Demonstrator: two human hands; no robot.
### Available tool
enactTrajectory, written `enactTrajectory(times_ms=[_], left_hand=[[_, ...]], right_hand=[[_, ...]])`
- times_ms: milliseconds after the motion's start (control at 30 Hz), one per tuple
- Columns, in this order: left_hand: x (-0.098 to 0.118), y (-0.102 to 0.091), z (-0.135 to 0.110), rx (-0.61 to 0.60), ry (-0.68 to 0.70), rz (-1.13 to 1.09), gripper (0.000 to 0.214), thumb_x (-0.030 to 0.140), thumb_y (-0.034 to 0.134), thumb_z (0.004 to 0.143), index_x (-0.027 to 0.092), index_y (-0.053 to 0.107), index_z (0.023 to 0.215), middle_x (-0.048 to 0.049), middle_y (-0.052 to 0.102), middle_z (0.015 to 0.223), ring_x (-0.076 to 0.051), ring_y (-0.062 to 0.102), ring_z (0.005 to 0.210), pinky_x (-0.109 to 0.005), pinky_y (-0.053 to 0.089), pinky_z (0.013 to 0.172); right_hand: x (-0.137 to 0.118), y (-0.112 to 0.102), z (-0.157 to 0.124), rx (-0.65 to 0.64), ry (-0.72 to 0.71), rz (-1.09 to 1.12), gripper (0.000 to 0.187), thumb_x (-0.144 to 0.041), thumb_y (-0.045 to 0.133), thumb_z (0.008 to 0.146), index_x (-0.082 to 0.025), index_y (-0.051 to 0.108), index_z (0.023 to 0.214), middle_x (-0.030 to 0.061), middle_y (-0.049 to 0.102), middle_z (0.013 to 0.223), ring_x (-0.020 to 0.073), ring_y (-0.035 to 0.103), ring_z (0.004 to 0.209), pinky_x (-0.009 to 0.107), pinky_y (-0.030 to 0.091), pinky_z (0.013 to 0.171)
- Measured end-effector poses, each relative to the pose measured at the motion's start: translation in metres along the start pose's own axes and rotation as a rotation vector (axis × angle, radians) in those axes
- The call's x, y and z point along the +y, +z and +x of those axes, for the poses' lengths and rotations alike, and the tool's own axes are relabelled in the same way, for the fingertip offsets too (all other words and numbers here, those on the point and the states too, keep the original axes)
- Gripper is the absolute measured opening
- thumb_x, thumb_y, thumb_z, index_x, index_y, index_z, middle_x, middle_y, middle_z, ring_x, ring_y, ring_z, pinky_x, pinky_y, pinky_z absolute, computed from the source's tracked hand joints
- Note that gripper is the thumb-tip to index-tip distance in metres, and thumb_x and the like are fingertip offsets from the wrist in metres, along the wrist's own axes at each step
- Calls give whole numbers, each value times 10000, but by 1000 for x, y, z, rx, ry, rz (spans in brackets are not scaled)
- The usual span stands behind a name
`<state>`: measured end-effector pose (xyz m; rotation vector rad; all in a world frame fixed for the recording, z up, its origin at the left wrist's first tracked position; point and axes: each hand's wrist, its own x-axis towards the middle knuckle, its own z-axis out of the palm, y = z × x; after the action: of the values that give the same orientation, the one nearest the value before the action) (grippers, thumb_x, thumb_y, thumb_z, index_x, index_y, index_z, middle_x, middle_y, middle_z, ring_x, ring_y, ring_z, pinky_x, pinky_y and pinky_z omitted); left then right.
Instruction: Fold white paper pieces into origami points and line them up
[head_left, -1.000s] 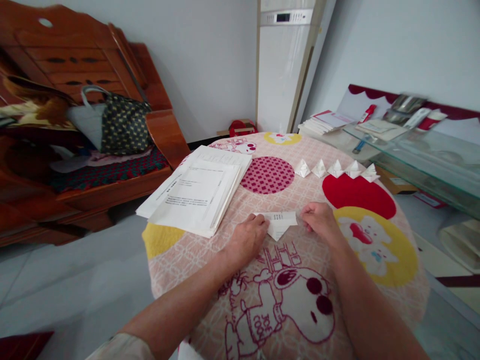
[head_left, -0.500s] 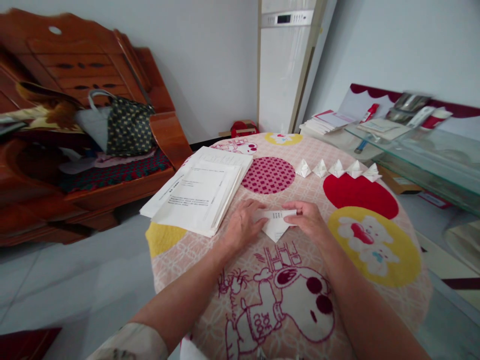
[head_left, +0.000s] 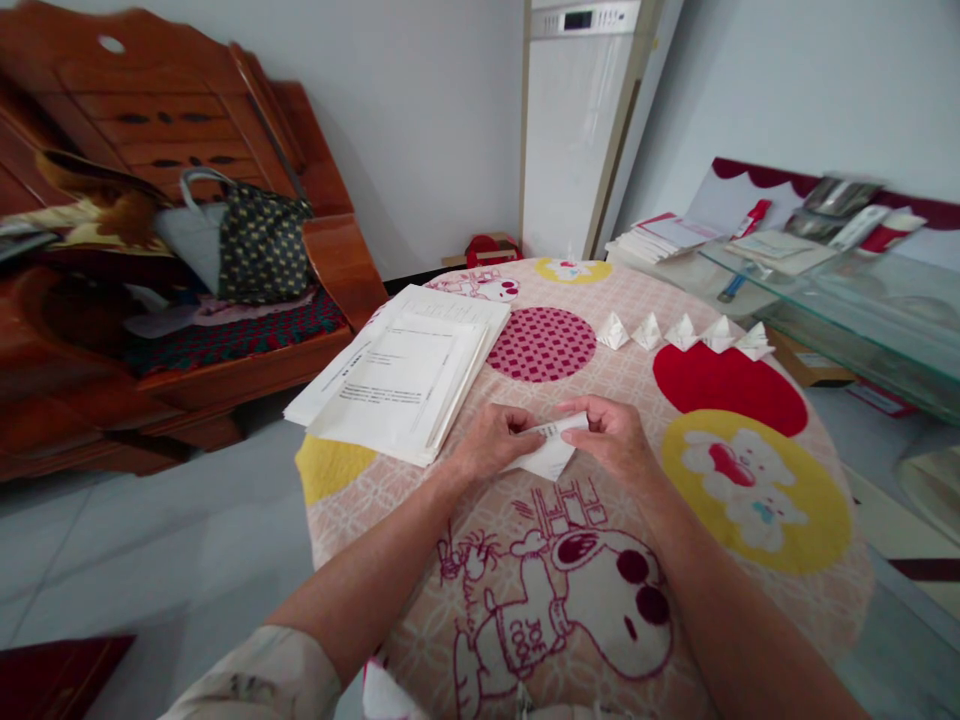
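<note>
A small folded piece of printed paper [head_left: 551, 455] is held between my two hands over the middle of the round table. My left hand [head_left: 495, 440] pinches its left side, with the thumb lying on top. The thumb and fingers of my right hand [head_left: 607, 435] grip the upper right corner. One point of the paper faces down toward me, and part of it is covered by my fingers. Beyond my hands, several folded paper pieces with pointed tops [head_left: 682, 332] stand in a row.
A stack of printed sheets [head_left: 397, 380] lies to the left on the patterned tablecloth [head_left: 585, 630]. At the right stands a glass shelf [head_left: 862, 290] bearing a metal bowl [head_left: 844, 195] and papers. A wooden bench [head_left: 187, 120] with a bag [head_left: 262, 245] is at the far left.
The folded paper has tilted, its right corner rising. My left hand has closed from lying flatter on it into a pinch. The whole view has shifted slightly.
</note>
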<state>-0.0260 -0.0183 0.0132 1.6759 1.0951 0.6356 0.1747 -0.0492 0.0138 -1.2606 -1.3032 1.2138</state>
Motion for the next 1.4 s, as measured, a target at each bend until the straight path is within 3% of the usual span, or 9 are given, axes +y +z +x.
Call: enactTrajectory(times_ms=[100, 233, 633, 833, 967, 1067, 1267, 1400], left_hand=[[2, 1, -1, 4, 3, -3, 258, 374, 635, 737, 122, 664, 694, 33, 495, 584, -75, 395, 535, -208, 255, 493], [-2, 1, 0, 0, 2, 15, 246, 366, 629, 724, 123, 663, 710, 26, 515, 601, -87, 425, 553, -211, 267, 495], [-13, -17, 1, 74, -42, -143, 205, 323, 651, 661, 137, 584, 609, 29, 481, 556, -78, 392, 518, -229, 247, 498], [-13, -20, 1, 214, 22, -361, 205, 318, 683, 738, 121, 698, 792, -23, 639, 707, -102, 525, 614, -235, 403, 599], [-14, -12, 5, 50, 71, -394, 427, 386, 792, 740, 124, 729, 1071, -90, 732, 959, -155, 641, 787, -267, 489, 716], [-18, -6, 8, -29, 124, -353, 412, 365, 799, 749, 113, 736, 1069, -100, 746, 964, -167, 658, 790, -270, 497, 702], [-14, -8, 3, 149, 359, 37, 210, 165, 686, 818, 148, 752, 1016, -70, 748, 951, -174, 669, 847, -294, 518, 779], [-10, -12, -3, 204, 580, 263, 327, 1, 562, 787, 162, 731, 1015, -54, 721, 929, -166, 660, 874, -289, 516, 799]], right_hand=[[1, 3, -1, -18, 59, 33, 357, -263, 755, 624, -142, 739, 960, 22, 713, 722, 158, 620, 620, 269, 482, 580], [3, 4, -2, -33, 159, -11, 180, -299, 754, 639, -129, 729, 692, 53, 708, 652, 154, 602, 570, 267, 458, 545], [9, -25, 4, 82, 160, 132, 240, -338, 823, 585, -122, 749, 659, 64, 716, 604, 132, 550, 469, 243, 383, 427], [13, -29, 6, 115, 155, 157, 264, -351, 841, 592, -118, 748, 672, 55, 683, 546, 120, 530, 414, 234, 365, 396], [12, -24, 5, 88, 149, 121, 270, -364, 839, 609, -119, 748, 675, 39, 652, 508, 107, 506, 407, 231, 357, 405], [10, -20, 3, 53, 124, 80, 256, -372, 814, 651, -124, 750, 673, 31, 641, 501, 109, 517, 431, 235, 374, 436], [11, -25, 4, -11, 57, -35, 204, -313, 779, 688, -153, 810, 811, 43, 724, 619, 153, 620, 553, 263, 462, 547], [12, -28, 6, -5, -87, -73, 180, -241, 766, 684, -209, 830, 850, 55, 793, 817, 209, 714, 773, 317, 537, 722]])
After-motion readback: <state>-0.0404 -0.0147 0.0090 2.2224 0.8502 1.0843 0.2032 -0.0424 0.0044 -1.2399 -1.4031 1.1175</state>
